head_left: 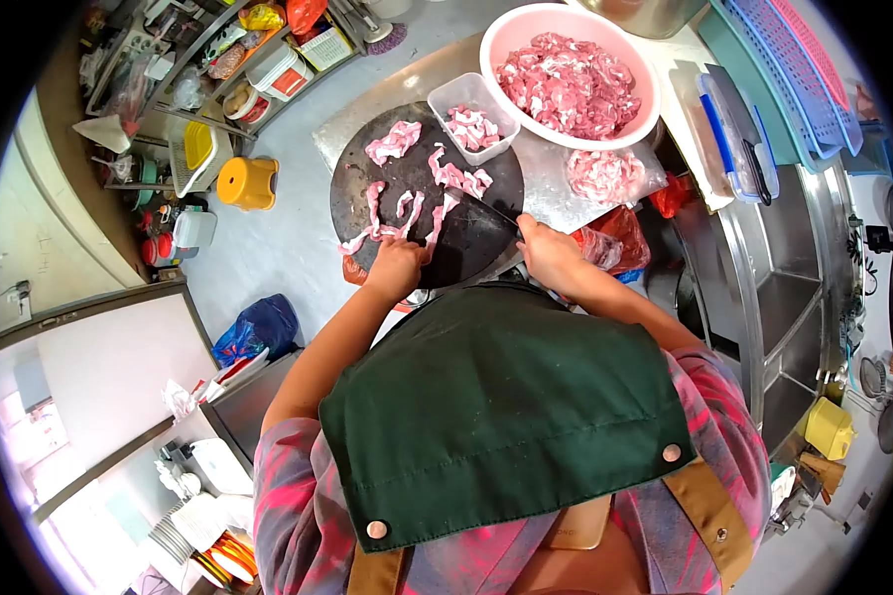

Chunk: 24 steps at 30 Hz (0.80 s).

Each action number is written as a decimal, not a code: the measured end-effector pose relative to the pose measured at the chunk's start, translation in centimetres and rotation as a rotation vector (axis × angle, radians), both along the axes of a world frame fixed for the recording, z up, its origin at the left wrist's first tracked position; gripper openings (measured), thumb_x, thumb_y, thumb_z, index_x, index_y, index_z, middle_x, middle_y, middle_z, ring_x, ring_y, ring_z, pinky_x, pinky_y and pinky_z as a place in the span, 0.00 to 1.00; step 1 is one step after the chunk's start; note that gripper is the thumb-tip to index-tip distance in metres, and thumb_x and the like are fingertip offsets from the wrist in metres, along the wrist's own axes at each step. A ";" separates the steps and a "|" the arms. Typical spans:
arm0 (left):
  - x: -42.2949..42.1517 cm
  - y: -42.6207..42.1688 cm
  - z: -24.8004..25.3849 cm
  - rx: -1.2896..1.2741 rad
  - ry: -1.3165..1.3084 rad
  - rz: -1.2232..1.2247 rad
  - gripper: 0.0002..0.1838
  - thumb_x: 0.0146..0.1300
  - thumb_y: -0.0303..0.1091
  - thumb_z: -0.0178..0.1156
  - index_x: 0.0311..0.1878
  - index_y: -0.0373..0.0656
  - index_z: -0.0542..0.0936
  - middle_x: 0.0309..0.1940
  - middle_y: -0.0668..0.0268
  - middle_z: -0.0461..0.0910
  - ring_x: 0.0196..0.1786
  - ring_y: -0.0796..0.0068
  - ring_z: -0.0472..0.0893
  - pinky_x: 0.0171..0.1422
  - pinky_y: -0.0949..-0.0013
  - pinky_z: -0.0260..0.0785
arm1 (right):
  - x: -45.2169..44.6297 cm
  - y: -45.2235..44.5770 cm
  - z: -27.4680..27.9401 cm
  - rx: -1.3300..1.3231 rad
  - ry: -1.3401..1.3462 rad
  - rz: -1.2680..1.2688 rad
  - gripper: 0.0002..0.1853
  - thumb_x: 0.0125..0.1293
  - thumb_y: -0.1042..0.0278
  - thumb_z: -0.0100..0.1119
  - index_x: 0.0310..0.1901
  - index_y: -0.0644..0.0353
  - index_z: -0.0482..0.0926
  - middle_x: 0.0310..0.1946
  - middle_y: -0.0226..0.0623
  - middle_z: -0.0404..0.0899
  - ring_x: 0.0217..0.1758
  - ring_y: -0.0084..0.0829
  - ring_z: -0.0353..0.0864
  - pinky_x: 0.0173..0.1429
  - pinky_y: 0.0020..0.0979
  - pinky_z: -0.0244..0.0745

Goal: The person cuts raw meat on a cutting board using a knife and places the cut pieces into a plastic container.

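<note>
My right hand (549, 250) is closed round the handle of a knife (488, 210), its dark blade angled to the left over the round dark chopping board (471, 253). At the board's near edge, my left hand (397, 270) has its fingers bent down onto a strip of raw meat (379, 232); the fingertips are partly hidden. The blade's tip end is beside another pale pink strip (441, 220). Farther back on the board are a small heap of meat (393, 143) and a longer piece (460, 178). A clear plastic tub (437, 97) with cut pieces stands at the board's far right.
A pink basin (486, 61) full of meat stands behind the tub. Bagged pale meat (605, 177) and a red plastic bag (625, 243) lie to the right. A lidded box (716, 129) with another knife on it is farther right. A yellow stool (248, 184) stands left.
</note>
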<state>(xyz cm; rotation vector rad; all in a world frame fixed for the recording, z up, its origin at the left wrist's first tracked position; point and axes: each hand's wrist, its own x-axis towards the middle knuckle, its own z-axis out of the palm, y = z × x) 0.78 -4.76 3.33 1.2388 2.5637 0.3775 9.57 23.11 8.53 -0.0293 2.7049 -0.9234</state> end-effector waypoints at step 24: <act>0.0 3.9 0.9 0.308 0.192 0.406 0.20 0.45 0.36 0.70 0.44 0.45 0.78 0.45 0.65 0.77 0.50 0.58 0.73 0.54 0.57 0.65 | -0.3 -1.0 -0.8 -0.010 -0.056 0.032 0.13 0.65 0.67 0.53 0.44 0.63 0.63 0.32 0.54 0.78 0.39 0.55 0.78 0.41 0.51 0.71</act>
